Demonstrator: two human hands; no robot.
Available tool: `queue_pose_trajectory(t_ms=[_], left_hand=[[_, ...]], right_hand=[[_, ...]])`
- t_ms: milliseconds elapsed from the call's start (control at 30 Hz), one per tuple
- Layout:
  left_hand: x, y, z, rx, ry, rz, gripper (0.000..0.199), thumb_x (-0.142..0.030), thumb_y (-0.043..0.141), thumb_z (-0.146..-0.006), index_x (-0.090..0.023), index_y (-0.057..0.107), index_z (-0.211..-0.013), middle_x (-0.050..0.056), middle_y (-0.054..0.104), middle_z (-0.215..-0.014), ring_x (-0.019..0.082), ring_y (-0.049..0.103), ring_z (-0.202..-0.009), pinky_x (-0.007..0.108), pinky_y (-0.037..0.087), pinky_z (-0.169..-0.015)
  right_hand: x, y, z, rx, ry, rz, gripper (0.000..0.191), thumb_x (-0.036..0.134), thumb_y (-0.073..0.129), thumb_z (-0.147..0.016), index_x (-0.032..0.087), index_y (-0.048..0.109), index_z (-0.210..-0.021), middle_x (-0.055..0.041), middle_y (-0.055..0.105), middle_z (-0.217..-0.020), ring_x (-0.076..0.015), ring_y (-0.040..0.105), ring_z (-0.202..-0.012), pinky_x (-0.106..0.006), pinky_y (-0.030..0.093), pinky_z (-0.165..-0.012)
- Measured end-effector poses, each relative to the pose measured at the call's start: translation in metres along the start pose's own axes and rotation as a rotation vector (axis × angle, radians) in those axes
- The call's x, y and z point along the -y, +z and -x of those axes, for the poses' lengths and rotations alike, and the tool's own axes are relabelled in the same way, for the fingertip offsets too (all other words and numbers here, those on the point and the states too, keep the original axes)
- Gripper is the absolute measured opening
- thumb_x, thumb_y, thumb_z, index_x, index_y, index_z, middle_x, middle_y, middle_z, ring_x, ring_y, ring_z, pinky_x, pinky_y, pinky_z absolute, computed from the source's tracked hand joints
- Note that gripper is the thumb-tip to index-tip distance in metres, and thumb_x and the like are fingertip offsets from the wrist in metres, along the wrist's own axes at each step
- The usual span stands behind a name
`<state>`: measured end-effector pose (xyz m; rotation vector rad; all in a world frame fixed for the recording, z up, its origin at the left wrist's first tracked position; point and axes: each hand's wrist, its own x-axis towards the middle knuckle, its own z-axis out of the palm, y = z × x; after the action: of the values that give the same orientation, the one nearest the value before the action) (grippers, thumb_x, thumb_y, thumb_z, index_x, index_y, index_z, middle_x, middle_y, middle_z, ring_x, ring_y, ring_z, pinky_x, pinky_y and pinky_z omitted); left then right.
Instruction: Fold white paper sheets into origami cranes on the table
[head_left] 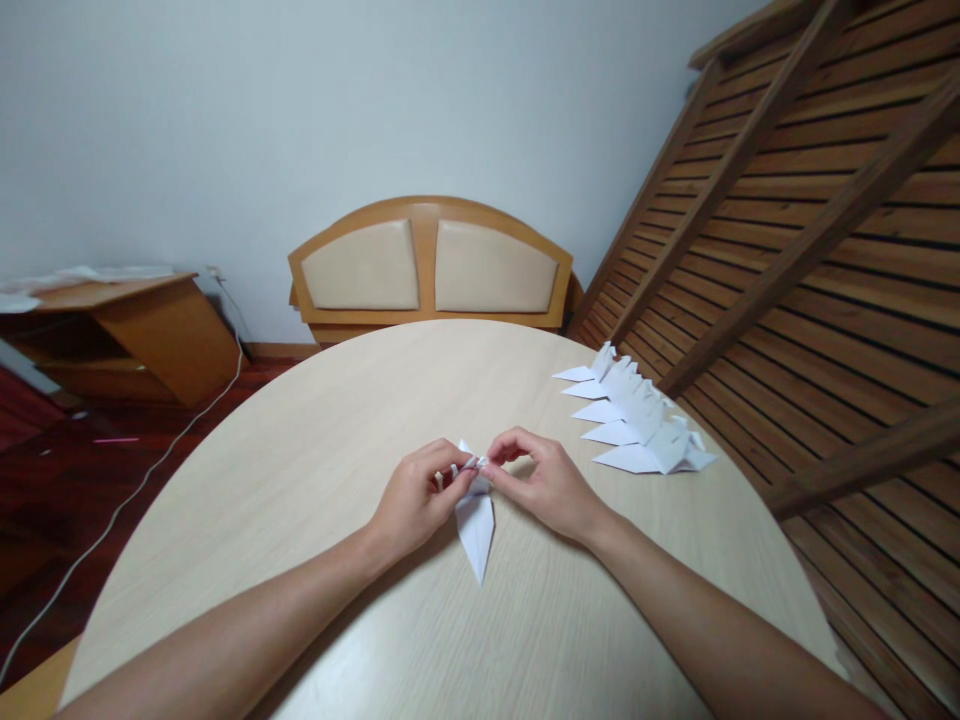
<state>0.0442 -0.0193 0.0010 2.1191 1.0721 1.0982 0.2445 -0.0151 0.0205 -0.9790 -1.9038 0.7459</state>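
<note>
A folded white paper piece (475, 530) lies between my hands over the table, one long pointed end directed toward me. My left hand (421, 492) pinches its upper part from the left with thumb and index finger. From the right, my right hand (541, 480) pinches the same small upper part, its fingertips almost touching those of the left. The fingers partly hide the folds there. To the right stands a row of several folded white paper pieces (637, 410), set close together with their pointed ends toward the left.
The round light wooden table (337, 430) spans the foreground. Behind it stands a headboard (426, 210) with two cream panels. A slatted wooden frame (810, 250) leans at the right. At the left are a wooden desk (165, 330) and a white cable (161, 460) on the floor.
</note>
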Motion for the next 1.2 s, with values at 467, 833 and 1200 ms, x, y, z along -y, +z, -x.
queue_pose_trajectory(t_ms=[467,833,1200], left_hand=[[-0.0029,0.0011,-0.0011,0.001,-0.014,-0.008,0.017,-0.027,0.059,-0.094,-0.018,0.072,-0.089,0.003,0.064,-0.078,0.013,0.057,-0.068,0.022,0.042,-0.059],[0.0013,0.0035,-0.0014,-0.008,-0.067,0.025,0.014,-0.027,0.062,-0.092,-0.017,0.071,-0.094,0.004,0.07,-0.083,0.012,0.059,-0.065,0.021,0.044,-0.056],[0.0022,0.0034,-0.001,-0.043,-0.149,0.085,0.019,-0.033,0.06,-0.092,-0.017,0.07,-0.09,0.003,0.073,-0.076,0.012,0.061,-0.059,0.022,0.045,-0.053]], right_hand=[[0.0017,0.0005,-0.0009,0.01,-0.054,-0.008,0.005,0.02,0.067,-0.09,0.02,0.071,-0.086,-0.0028,0.07,-0.088,-0.0167,0.065,-0.085,-0.032,0.05,-0.081],[0.0012,0.0041,-0.0001,0.011,-0.057,0.02,0.006,0.016,0.064,-0.09,0.02,0.067,-0.087,-0.0009,0.069,-0.087,-0.0153,0.063,-0.083,-0.03,0.049,-0.078],[-0.0015,0.004,0.0018,-0.086,-0.127,0.049,0.003,0.022,0.067,-0.09,0.023,0.069,-0.089,-0.0024,0.073,-0.09,-0.018,0.068,-0.086,-0.033,0.053,-0.081]])
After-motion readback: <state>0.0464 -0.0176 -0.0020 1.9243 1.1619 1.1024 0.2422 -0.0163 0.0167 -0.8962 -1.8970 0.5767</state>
